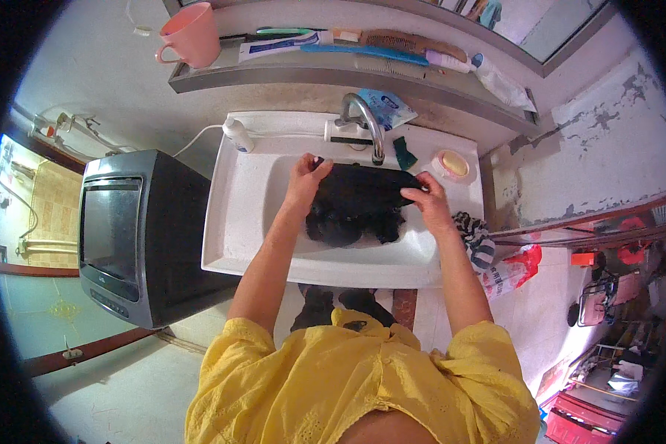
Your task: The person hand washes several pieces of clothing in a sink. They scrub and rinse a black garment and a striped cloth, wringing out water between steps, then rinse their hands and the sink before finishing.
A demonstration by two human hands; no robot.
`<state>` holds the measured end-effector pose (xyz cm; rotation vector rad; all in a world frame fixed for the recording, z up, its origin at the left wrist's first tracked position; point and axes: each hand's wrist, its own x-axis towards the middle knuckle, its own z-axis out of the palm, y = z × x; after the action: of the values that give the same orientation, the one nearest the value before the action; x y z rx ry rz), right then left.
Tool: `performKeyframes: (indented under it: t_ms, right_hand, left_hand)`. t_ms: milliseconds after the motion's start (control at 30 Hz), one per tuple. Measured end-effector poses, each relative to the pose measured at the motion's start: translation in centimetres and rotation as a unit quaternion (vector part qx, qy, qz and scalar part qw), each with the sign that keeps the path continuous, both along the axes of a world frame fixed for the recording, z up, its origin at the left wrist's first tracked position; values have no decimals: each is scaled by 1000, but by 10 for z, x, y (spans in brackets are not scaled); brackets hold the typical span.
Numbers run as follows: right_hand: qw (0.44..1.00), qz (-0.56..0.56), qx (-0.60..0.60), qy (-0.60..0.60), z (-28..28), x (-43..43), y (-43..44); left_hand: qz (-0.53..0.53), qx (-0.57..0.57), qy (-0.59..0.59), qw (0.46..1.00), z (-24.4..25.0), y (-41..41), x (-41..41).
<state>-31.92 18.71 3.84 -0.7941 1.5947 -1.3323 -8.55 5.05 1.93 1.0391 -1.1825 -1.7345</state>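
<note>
Between my two hands a black cloth garment [361, 186] is stretched over the basin of a white sink [238, 244]. My left hand [307, 180] grips its upper left edge, while my right hand [430, 200] pinches the right end between thumb and fingers. The garment's lower part bunches up in the basin, and some of it looks wet. Just above the cloth curves the spout of a chrome faucet [374, 130]. A dark green scouring pad [404, 154] and a bar of soap in a pink dish [453, 164] sit on the rim near my right hand.
A white bottle [237, 135] stands at the sink's back left corner. Along the wall, a shelf [222, 79] holds a pink mug [191, 36], toothpaste, combs and tubes. A dark washing machine [177, 238] flanks the left side. Striped cloth [474, 238] hangs at the sink's right edge.
</note>
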Motion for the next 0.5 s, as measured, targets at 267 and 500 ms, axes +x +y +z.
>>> performKeyframes:
  t_ms: [267,500]
  right_hand:
    - [973,-99,-79,194,50,-34,7]
    - [997,68,18,36,-13,-30,4]
  left_hand:
    - [122,-243,-193,943,19,-15,6]
    - [36,-247,-149,957,-33,-1,-16]
